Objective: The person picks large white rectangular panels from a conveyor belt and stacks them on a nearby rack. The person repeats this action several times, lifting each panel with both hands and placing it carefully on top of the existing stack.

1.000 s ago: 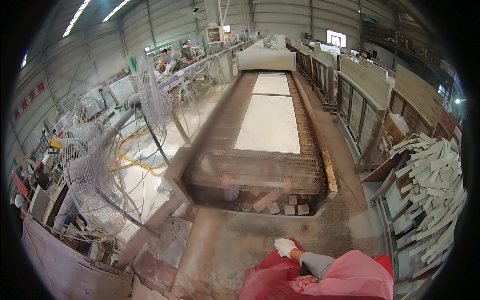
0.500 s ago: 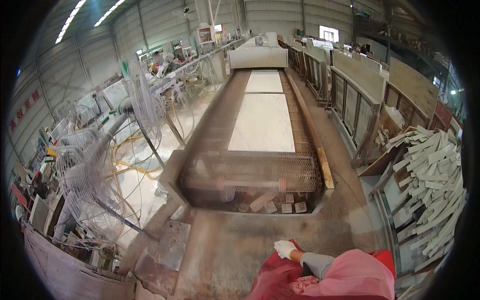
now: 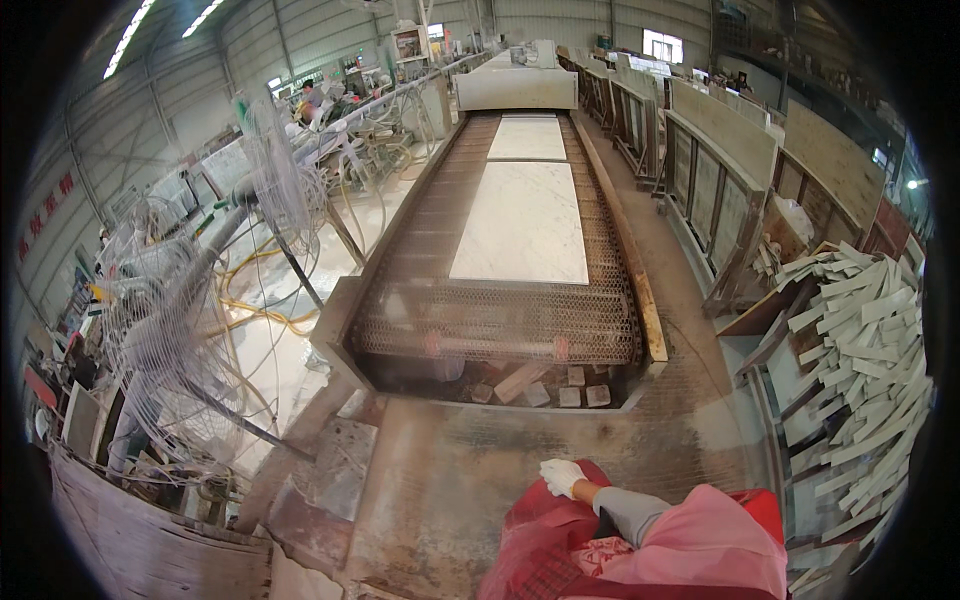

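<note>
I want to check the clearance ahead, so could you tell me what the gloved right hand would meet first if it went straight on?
Probably bare floor first, then the rubble blocks under the conveyor's end; depth is unclear from the right hand.

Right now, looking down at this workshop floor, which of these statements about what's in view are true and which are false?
1. A white stone slab lies on the mesh conveyor. True.
2. The gloved hand holds a brick. False: it holds nothing visible and rests by the red apron.
3. Pale offcut strips are stacked at the right. True.
4. The wire-guard fan stands to the right of the conveyor. False: it stands to the left.
</note>
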Tool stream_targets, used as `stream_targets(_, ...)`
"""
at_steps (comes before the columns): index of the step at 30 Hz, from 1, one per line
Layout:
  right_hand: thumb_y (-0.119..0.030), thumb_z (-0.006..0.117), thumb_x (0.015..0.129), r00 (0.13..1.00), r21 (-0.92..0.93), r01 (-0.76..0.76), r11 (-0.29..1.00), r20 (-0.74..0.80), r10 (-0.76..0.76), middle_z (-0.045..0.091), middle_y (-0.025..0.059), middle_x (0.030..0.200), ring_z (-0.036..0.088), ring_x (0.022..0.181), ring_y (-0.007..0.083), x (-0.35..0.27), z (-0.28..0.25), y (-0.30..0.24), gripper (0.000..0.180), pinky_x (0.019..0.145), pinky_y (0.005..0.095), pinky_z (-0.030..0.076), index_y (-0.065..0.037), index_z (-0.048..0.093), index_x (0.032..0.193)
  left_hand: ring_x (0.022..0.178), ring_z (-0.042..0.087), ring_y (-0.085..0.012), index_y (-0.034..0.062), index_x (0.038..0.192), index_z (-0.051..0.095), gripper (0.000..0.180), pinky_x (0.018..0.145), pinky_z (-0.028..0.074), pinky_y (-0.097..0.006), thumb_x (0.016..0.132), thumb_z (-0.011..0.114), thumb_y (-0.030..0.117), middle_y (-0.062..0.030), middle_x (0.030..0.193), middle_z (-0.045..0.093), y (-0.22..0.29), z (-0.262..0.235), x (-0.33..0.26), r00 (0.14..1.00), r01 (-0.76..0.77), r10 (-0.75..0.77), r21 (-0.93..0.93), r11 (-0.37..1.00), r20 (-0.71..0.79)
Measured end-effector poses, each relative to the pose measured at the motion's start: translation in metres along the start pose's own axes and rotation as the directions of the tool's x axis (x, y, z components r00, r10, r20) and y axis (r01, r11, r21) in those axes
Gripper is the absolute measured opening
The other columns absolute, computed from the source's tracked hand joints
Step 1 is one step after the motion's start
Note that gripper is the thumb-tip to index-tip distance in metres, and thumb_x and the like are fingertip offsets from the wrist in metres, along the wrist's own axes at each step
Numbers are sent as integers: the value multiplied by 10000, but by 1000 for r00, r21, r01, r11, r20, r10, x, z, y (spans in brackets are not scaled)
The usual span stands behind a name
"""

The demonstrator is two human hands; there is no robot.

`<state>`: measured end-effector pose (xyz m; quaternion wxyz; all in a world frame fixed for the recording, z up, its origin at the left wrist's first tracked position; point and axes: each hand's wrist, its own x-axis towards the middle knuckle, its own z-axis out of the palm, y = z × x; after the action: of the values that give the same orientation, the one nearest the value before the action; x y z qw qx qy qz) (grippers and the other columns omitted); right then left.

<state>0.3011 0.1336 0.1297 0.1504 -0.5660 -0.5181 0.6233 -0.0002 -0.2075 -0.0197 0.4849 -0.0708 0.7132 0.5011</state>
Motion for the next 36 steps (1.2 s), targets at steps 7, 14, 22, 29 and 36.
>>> stream_targets(7,-192,401,869,993,176,-109,978,-36,117,481,44,606,470,443,166,-12,0,-13,163,381,309,364,-100,519,804,650,531,-236,47,1053,500,447,545,435,-340,790,602,394,-99,805,575,4,-2,-9,995,31,-7,-242,970,98)
stream_targets(14,-259,417,880,962,552,-272,788,134,238,397,20,540,385,390,158,5,-2,6,186,353,305,287,-128,503,780,598,521,-219,68,999,529,327,491,428,-329,835,576,347,-77,751,568,-2,-9,-20,981,64,25,-444,894,191)
stream_targets(22,-175,432,790,972,29,138,990,188,-141,494,39,632,453,481,215,30,-5,28,73,397,366,320,-167,502,770,525,438,-165,168,887,559,253,431,364,-297,890,465,403,-18,617,462,-4,-6,-14,966,195,-63,-539,819,252)
stream_targets(29,-195,452,827,984,428,-97,899,177,23,469,31,633,438,468,197,11,-9,-2,61,380,348,315,-158,467,782,559,439,-153,157,924,534,221,462,373,-288,885,466,364,-17,644,460,-3,13,-8,989,94,-36,-424,901,143)
stream_targets(36,-253,423,852,983,544,-184,819,99,154,464,29,627,418,450,200,18,-2,-9,135,375,341,302,-155,463,768,634,472,-157,102,1017,490,242,527,411,-286,859,510,285,-37,733,500,12,24,-11,999,-4,12,-258,966,30)
